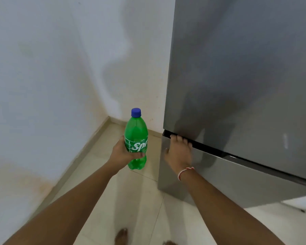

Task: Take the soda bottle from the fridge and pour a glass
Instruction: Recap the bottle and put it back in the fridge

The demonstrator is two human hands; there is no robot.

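Note:
A green soda bottle [136,137] with a blue cap stands upright in the air, gripped around its label by my left hand [121,153]. The grey fridge [237,76] fills the right side, its doors looking shut. My right hand [179,152] rests against the fridge front, fingertips hooked into the dark handle groove [210,147] between the upper and lower doors. A red and white thread band circles that wrist. No glass is in view.
A white stained wall [51,76] forms a corner to the left of the fridge. Beige floor tiles [145,200] lie below, and my bare feet show at the bottom edge. A white object [302,204] peeks out at the lower right.

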